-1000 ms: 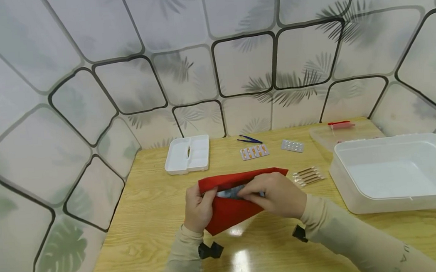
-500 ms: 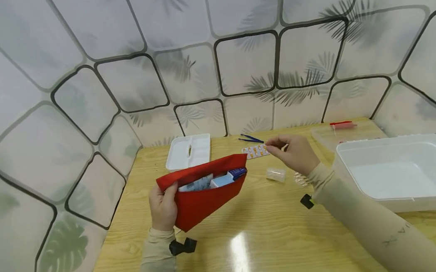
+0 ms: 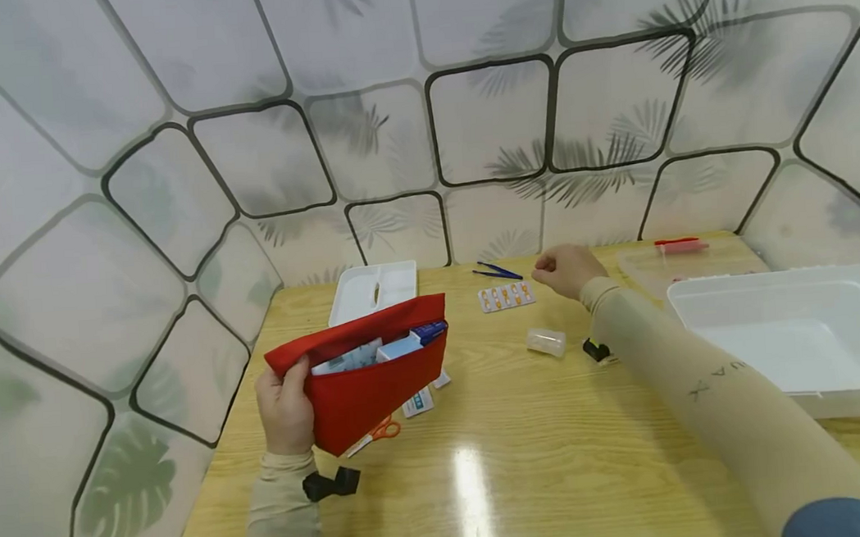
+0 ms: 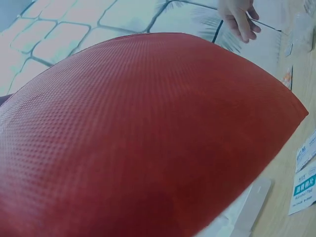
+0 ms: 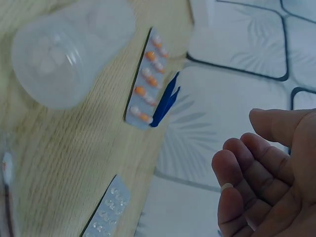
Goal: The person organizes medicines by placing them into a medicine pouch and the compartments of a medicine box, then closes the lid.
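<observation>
My left hand (image 3: 285,409) grips the left end of a red pouch (image 3: 378,387), thumb over its front edge, and holds it up above the table. Its mouth gapes, showing a light blue box (image 3: 399,347), a dark blue box (image 3: 429,333) and a pale printed packet (image 3: 347,358). My right hand (image 3: 569,270) hovers at the back of the table with loosely bent fingers (image 5: 227,168) and nothing in them. Nearby are a blister pack of orange-and-white capsules (image 3: 506,297), blue tweezers (image 3: 498,270) and a silver blister pack (image 5: 106,210), which is hidden in the head view.
A clear cylindrical container (image 3: 546,342) lies right of centre. Orange-handled scissors (image 3: 384,430) and an alcohol pad packet (image 3: 418,402) lie partly under the pouch. Behind it sits a white tray (image 3: 394,283). A white box (image 3: 793,404) and clear lid (image 3: 725,252) occupy the right.
My right hand has left the pouch's mouth and moved right and back. The left hand has carried the pouch left, uncovering the clear container, the scissors and packets.
</observation>
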`<action>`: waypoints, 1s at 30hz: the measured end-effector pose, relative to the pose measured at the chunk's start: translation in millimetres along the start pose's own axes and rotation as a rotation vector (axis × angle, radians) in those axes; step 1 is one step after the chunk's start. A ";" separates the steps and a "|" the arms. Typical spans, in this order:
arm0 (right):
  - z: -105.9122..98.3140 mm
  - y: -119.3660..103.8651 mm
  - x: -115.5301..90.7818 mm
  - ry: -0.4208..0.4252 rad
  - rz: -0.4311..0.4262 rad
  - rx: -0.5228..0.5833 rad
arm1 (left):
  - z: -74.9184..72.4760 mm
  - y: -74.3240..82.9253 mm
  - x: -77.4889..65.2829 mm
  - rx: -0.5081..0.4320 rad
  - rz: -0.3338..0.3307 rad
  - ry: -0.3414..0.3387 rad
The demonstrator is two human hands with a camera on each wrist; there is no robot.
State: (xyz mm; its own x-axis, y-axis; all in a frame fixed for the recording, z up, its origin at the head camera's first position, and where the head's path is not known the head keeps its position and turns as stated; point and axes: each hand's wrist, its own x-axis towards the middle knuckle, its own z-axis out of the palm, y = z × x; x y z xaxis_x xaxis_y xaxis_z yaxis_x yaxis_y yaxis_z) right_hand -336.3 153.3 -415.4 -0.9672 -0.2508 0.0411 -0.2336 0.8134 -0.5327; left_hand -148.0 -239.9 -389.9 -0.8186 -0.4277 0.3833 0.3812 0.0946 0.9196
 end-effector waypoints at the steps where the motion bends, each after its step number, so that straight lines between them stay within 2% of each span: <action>1: 0.2 0.7 4.3 -0.011 0.009 -0.013 | -0.6 -0.6 1.4 -0.012 -0.021 0.015; 5: 3.2 2.1 18.2 -0.066 0.041 -0.046 | -1.5 -2.0 6.8 -0.054 -0.150 0.071; 7: 5.7 2.9 23.3 -0.085 0.053 -0.056 | -1.3 -1.9 9.7 -0.078 -0.232 0.074; 11: 11.8 5.8 30.8 -0.113 0.086 -0.069 | -1.2 0.4 16.1 -0.164 -0.384 -0.008; 14: 16.7 8.4 34.5 -0.135 0.114 -0.072 | -1.7 3.4 20.6 -0.213 -0.460 -0.071; 19: 24.8 11.8 41.5 -0.154 0.135 -0.073 | -4.9 6.9 28.3 -0.271 -0.477 -0.106; 25: 33.2 14.0 51.0 -0.190 0.163 -0.072 | -9.4 9.7 32.8 -0.432 -0.412 -0.220; 30: 36.8 11.1 60.5 -0.226 0.177 -0.104 | -10.8 12.0 32.2 -0.451 -0.388 -0.235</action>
State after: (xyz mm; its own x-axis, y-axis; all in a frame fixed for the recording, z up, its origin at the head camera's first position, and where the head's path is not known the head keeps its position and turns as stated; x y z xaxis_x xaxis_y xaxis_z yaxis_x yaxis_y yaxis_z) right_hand -393.8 127.9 -450.0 -0.9496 -0.2013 -0.2402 -0.0836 0.9013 -0.4250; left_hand -165.1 -262.2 -367.5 -0.9863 -0.1413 0.0852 0.1393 -0.4369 0.8887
